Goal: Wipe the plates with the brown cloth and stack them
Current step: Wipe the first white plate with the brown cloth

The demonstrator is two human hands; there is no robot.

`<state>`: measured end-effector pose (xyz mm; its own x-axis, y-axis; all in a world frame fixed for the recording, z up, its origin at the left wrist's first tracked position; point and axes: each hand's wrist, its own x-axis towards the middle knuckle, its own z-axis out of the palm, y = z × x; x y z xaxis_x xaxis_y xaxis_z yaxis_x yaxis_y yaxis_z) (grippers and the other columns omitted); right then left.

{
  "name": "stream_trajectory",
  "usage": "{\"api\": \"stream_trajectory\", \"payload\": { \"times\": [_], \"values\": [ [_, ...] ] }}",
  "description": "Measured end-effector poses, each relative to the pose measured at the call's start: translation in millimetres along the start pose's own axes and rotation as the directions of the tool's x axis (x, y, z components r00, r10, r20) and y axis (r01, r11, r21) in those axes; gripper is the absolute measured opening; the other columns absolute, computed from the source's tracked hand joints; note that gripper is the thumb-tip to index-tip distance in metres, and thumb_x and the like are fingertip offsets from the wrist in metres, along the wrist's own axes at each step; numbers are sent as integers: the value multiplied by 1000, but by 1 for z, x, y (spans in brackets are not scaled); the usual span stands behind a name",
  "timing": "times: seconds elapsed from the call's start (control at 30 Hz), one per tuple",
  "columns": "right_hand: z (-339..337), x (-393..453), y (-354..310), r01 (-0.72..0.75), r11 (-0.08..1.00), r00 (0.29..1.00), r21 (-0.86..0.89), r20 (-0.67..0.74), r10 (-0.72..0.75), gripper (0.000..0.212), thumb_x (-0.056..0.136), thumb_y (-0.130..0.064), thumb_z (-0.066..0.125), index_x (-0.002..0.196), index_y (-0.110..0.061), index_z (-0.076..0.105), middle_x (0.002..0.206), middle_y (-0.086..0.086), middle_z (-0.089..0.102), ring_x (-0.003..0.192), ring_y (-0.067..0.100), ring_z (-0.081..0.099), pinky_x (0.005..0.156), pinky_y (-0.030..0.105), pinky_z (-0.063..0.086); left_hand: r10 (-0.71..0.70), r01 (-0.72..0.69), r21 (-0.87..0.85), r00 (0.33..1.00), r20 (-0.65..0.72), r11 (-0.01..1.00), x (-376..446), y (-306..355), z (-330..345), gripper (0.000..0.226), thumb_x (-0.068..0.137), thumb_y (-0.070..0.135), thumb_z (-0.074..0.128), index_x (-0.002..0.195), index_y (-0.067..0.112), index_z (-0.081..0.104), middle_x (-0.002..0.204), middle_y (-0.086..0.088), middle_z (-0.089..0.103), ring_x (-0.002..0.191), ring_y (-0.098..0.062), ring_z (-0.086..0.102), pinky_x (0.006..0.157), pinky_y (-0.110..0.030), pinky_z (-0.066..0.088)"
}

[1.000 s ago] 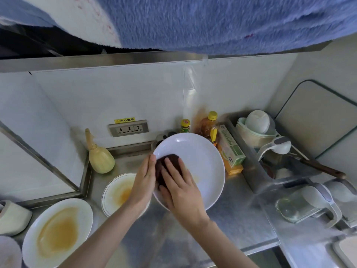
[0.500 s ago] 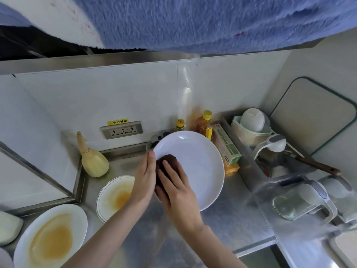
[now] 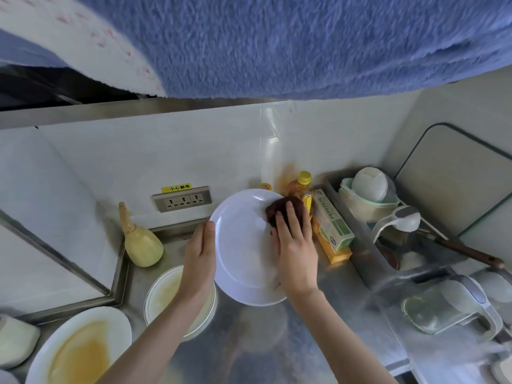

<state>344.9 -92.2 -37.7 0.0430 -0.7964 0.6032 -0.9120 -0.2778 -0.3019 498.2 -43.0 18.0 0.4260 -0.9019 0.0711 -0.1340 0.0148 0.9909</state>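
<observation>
Wiping white plate [image 3: 243, 250], tilted above bench [image 3: 249, 345].
Right hand [image 3: 295, 246], fingers flat pressing brown cloth [image 3: 282, 210], now shifted from left rim to upper right; left hand [image 3: 201, 254] still gripping left rim.

Yellow-capped bottle [image 3: 298, 187], boxed wrap roll [image 3: 332, 221], wall socket strip [image 3: 182, 201], straw-coloured brush [image 3: 140, 242], perhaps a clear jug [image 3: 448, 309].
</observation>
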Motion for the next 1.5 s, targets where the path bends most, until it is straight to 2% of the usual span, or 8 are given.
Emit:
{"api": "stream_trajectory", "payload": {
  "times": [0.2,0.5,0.87,1.1,1.17,1.23,1.37,1.5],
  "values": [
    [-9,-56,-20,-185,982,980,28,73,183,29,88,-9,61,116,-5,65,128,8,60,129,34,45,52,35,58,-23,26,43,997,-69,999,-5,-15,15,26,101,25,33,77,19,43,68,11,50,62,2,46,65,-17,38],
    [-21,-69,-59,241,921,970,305,-47,-239,33,98,-32,46,107,-12,71,113,3,69,128,14,34,100,37,46,-40,41,93,999,-13,995,-5,-25,17,29,101,30,30,108,17,55,102,2,63,96,-14,57,87,-26,41],
    [-30,-85,35,563,808,802,172,120,-585,19,86,-23,64,101,-13,72,117,3,67,122,32,53,86,37,55,-29,-44,307,973,227,951,24,-20,-21,29,101,27,33,106,14,59,98,1,64,92,-13,57,84,-27,43],
    [-38,-79,49,-16,927,919,375,371,-134,54,73,-23,80,123,-12,62,137,-5,49,128,18,40,98,35,46,-95,70,238,991,98,969,17,-32,-6,26,102,23,30,92,14,53,79,11,54,75,-4,49,63,-10,38],
    [-55,-86,39,-451,727,852,518,493,177,43,80,-21,74,122,-21,62,131,-12,54,118,8,53,96,21,45,-93,77,207,993,71,975,18,-40,-6,28,102,25,29,97,12,54,84,4,56,80,-12,50,67,-22,38],
    [-65,-97,26,-725,206,660,658,578,479,29,88,-12,66,115,-23,66,101,1,71,89,19,67,76,29,54,-109,102,170,993,36,980,18,-44,-7,30,102,26,29,101,12,55,91,-1,57,86,-17,51,73,-29,38],
    [-66,-101,7,-689,-368,319,624,717,619,28,98,-29,46,110,-12,66,86,15,72,74,30,65,61,36,51,-126,119,111,990,57,987,7,-40,2,29,102,30,27,89,20,51,84,4,54,81,-13,49,69,-26,40],
    [-70,-89,-3,-492,-593,477,638,767,430,46,86,-10,26,117,-6,60,90,26,59,74,34,59,61,37,45,-104,96,121,993,62,988,-12,-42,15,24,102,28,27,96,27,50,85,16,52,78,9,52,68,-12,38]
  ]
}}
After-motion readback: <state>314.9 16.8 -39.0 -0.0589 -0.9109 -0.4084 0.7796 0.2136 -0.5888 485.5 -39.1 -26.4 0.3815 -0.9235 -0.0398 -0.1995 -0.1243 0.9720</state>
